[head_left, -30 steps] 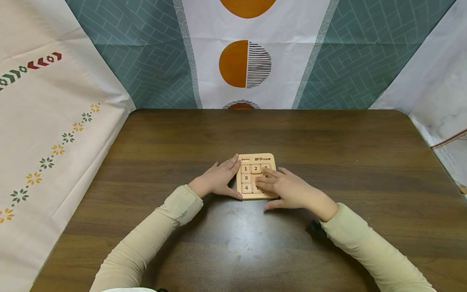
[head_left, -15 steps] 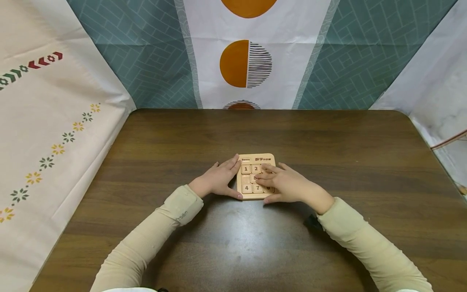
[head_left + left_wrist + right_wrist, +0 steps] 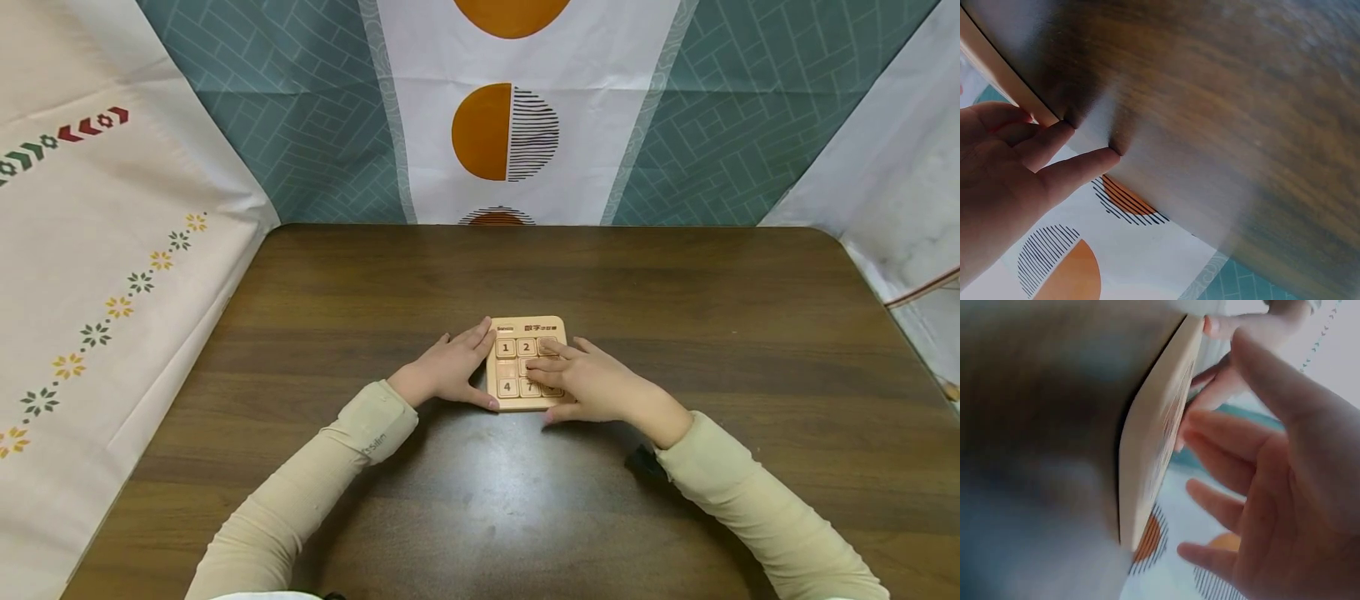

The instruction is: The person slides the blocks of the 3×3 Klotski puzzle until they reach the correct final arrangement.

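Note:
A wooden number sliding puzzle (image 3: 525, 405) lies flat on the table. My left hand (image 3: 450, 368) rests along its left edge, the thumb by the near corner and the fingers by the upper left side. In the left wrist view two fairly straight fingers (image 3: 1082, 170) reach past the puzzle's rim (image 3: 1007, 72) to the tabletop. My right hand (image 3: 600, 385) is over the puzzle's right side, fingers extended across the tiles. Tiles 1 (image 3: 506, 347), 2 and 4 show plainly; the 7 is partly covered, others hidden. A bare slot (image 3: 507, 367) shows at the middle row's left.
The brown wooden table (image 3: 675, 283) surrounds the puzzle. A patterned teal and white cloth (image 3: 420, 125) hangs behind its far edge. A cream cloth with flower motifs (image 3: 150, 333) hangs at the left. Something dark (image 3: 643, 460) sits beneath the right cuff.
The 8 tile has slid right, from the left slot of the middle row to its centre, under the right hand's fingers. The left hand stays in place.

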Motion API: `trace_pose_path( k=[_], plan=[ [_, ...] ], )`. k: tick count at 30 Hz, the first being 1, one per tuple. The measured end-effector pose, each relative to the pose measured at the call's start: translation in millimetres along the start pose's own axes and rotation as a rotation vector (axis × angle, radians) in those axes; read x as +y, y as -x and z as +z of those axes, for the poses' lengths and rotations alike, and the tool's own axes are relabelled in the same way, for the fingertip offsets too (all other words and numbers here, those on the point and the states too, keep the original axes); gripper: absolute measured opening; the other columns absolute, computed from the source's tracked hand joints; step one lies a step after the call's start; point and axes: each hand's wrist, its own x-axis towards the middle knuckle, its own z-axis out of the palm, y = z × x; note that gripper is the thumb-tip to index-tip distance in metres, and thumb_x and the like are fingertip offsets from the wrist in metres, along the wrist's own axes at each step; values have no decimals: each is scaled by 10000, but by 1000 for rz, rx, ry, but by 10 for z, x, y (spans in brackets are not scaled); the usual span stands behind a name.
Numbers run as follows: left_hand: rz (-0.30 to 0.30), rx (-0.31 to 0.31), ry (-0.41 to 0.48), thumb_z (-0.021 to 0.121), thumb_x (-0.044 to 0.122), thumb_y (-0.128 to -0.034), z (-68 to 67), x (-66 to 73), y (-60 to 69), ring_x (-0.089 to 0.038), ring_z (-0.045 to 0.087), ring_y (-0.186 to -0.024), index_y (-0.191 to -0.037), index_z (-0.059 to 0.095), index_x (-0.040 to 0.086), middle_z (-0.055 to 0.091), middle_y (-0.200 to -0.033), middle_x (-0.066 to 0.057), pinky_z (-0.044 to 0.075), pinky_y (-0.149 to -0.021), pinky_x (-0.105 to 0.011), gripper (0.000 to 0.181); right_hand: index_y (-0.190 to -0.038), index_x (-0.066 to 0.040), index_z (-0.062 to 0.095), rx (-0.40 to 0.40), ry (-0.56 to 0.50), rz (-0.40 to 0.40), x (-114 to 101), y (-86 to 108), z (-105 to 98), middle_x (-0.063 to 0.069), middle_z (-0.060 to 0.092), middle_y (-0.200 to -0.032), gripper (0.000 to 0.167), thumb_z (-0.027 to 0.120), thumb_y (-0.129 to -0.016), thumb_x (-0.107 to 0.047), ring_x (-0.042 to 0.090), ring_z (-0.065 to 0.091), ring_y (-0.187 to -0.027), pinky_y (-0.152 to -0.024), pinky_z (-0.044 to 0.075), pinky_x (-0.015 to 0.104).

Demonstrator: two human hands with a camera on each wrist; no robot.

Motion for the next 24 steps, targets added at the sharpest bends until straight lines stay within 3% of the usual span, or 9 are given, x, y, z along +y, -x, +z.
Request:
trace_pose_path(
  k=[5, 16, 24],
  plan=[
    [8, 1, 6, 602, 665, -709, 6, 3, -5, -254, 86, -1375, -1456, 90, 19, -31, -1511, -144, 211, -1019, -551, 1112, -1320, -110, 504, -2, 10, -95, -90, -55, 46, 20, 462, -1356, 668, 593, -807, -527, 299, 268, -1324, -999, 209, 587],
    [3, -11, 1, 595, 668, -713, 5, 7, -19, -249, 74, -1376, -1459, 83, 30, -48, -1511, -130, 204, -1022, -549, 1107, -1328, -116, 495, -28, 0, -53, 70, -224, 38, 16, 428, -1382, 674, 614, -797, -514, 291, 242, -1336, -1005, 203, 582],
    [-3, -9, -6, 594, 671, -710, 28, 0, -18, -243, 78, -1377, -1459, 79, 32, -47, -1513, -126, 208, -1025, -540, 1111, -1296, -99, 530, 2, -16, -57, 49, -30, 15, 29, 468, -1351, 650, 608, -802, -513, 300, 256, -1329, -995, 206, 593]
  ],
)
